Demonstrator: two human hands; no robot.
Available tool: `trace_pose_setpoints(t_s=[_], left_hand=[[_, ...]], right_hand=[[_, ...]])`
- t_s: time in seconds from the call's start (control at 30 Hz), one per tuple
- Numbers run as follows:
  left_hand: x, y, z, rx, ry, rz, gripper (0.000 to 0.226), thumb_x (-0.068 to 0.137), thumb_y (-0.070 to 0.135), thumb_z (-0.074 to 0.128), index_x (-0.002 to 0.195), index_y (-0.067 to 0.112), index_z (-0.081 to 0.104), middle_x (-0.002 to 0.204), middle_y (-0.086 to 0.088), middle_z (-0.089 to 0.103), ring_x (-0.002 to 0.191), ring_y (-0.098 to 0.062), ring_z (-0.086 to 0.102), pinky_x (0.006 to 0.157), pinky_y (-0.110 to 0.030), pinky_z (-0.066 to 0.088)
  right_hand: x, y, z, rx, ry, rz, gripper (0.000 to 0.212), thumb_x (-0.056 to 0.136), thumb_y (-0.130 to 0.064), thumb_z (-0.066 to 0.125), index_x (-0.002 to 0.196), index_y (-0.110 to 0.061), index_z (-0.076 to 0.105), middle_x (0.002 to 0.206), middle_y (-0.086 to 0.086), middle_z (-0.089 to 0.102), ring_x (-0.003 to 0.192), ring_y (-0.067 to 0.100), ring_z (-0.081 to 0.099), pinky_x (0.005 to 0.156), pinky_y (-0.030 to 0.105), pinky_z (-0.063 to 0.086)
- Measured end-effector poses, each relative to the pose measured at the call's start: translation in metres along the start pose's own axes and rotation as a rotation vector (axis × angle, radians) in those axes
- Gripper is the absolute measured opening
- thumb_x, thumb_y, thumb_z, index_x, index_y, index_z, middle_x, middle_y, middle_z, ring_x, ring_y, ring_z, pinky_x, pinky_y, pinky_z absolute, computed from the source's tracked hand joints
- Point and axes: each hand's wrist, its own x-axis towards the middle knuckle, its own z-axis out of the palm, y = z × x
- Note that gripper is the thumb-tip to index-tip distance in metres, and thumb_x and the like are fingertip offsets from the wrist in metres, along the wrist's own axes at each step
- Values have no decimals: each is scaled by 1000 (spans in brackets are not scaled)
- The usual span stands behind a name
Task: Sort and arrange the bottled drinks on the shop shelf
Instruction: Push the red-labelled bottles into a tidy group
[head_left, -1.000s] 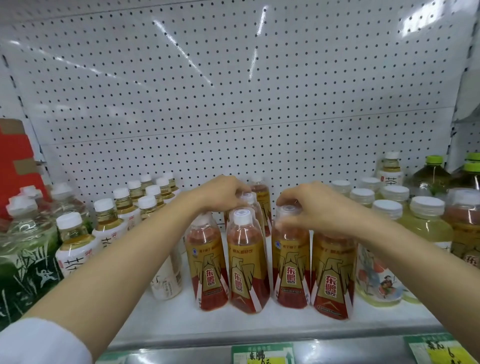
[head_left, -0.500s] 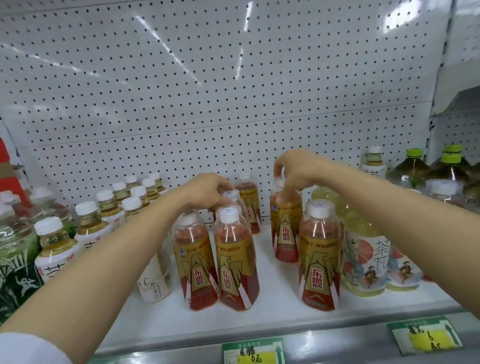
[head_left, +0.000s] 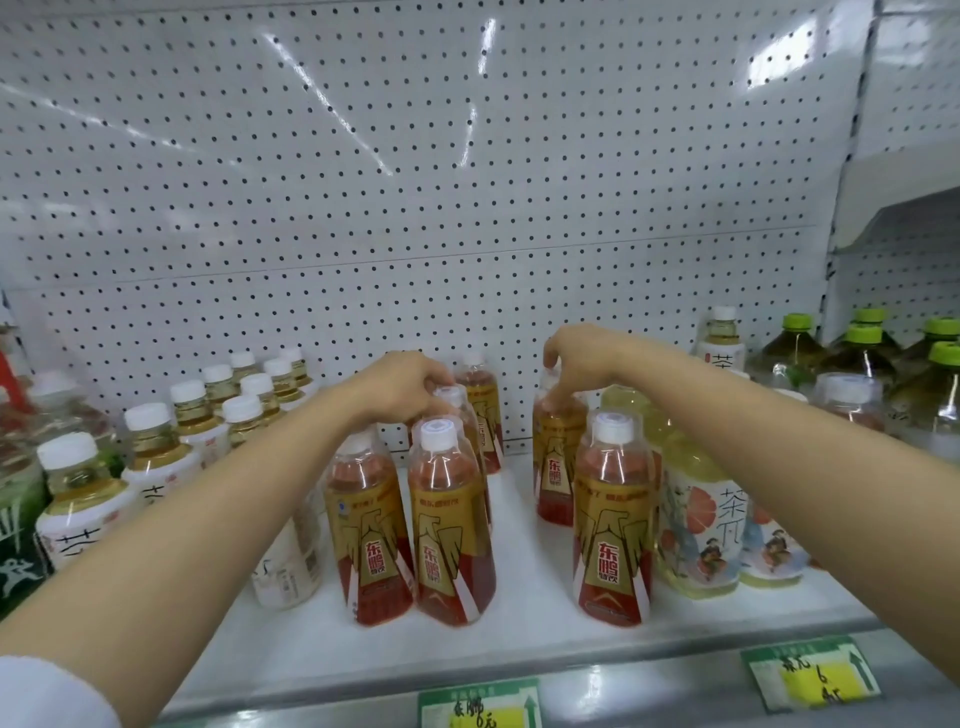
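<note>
Head view, looking down at the shelf (head_left: 519, 623). Red-and-gold drink bottles stand upright mid-shelf in two short columns with a bare gap between them.

Left column: two front bottles (head_left: 447, 525) side by side and touching, with more behind. My left hand (head_left: 410, 384) is curled over the cap of the second-row bottle (head_left: 457, 400); grip clenched on that cap. One further bottle of the same kind (head_left: 480, 410) stands behind it, near the pegboard (head_left: 415, 208).

Right column: front bottle (head_left: 613, 519) stands free, untouched. My right hand (head_left: 576, 356) is behind it, fingertips (head_left: 553, 400) pinching the top of the rear bottle (head_left: 556, 462); its cap is hidden under the fingers. That bottle stands upright on the shelf.

Surroundings: pale tea bottles with white caps (head_left: 171, 452) in rows to the left, one partly hidden by my left forearm. Yellow-green tea bottles with illustrated labels (head_left: 701, 525) just beside the right column. Large green-capped bottles (head_left: 862, 358) far right. Green price tags (head_left: 810, 675) on the shelf's front rail; writing only partly legible.
</note>
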Motion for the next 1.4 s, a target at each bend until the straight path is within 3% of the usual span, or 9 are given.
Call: trace_pose_setpoints(t_s=[0.17,0.27,0.37,0.47,0.8,0.9,1.0,1.13,1.4], left_hand=[[9,-7,-2,-9,-4,-19,44,91,22,71,132,11,61,123,-6,66,99,-20,67,86,-32,58],[21,-20,-7,5,-3,-96,38,90,7,70,128,11,65,112,-7,70,85,-21,72,79,-36,62],[30,-29,-12,10,0,-133,49,81,15,81,126,9,64,110,-9,69,81,-22,71,78,-35,61],[39,-37,-14,36,-1,-159,58,77,24,85,128,9,63,111,-7,68,67,-16,65,66,-29,55],[58,-58,-13,-49,-25,-190,46,75,32,87,113,13,69,95,-6,71,70,-17,70,74,-30,59],[59,-58,-14,-20,-27,-211,34,73,43,85,78,12,71,81,0,70,70,-17,73,72,-28,56],[61,-52,-12,26,-21,-232,47,75,51,81,80,6,72,74,-1,69,65,-16,71,70,-28,53],[63,-44,-3,125,13,-261,51,78,59,73,63,12,60,55,1,62,55,-14,62,60,-24,48],[69,-46,3,149,63,-260,54,83,61,67,65,10,61,58,-2,60,60,-19,59,69,-31,53]], right_hand=[[-28,-32,-9,20,178,-186,68,83,-44,74,138,-11,52,136,4,58,122,22,56,102,36,47],[-44,-58,-6,232,13,-283,66,75,-56,77,124,-15,64,117,-2,68,101,15,66,91,34,56],[-53,-76,5,343,-182,-350,68,70,-61,77,122,-18,64,108,-7,68,93,12,68,81,34,61],[-50,-86,17,331,-157,-380,65,68,-50,84,121,-19,62,97,-10,62,87,11,63,77,30,59],[13,-67,-20,310,-249,-256,66,68,-14,89,128,-16,62,126,8,62,103,30,69,88,34,58],[40,-66,-22,193,-233,-257,63,66,-12,89,124,-16,65,124,8,64,106,26,67,83,28,55],[61,-65,-11,131,-237,-218,65,68,-8,87,128,-14,64,128,7,62,102,25,68,81,27,58],[82,-55,-5,185,-238,-172,62,70,-1,85,127,-10,64,113,8,58,91,25,68,58,18,54],[105,-50,3,135,-164,-175,54,74,-5,81,124,-16,65,119,5,64,99,22,65,55,15,42]])
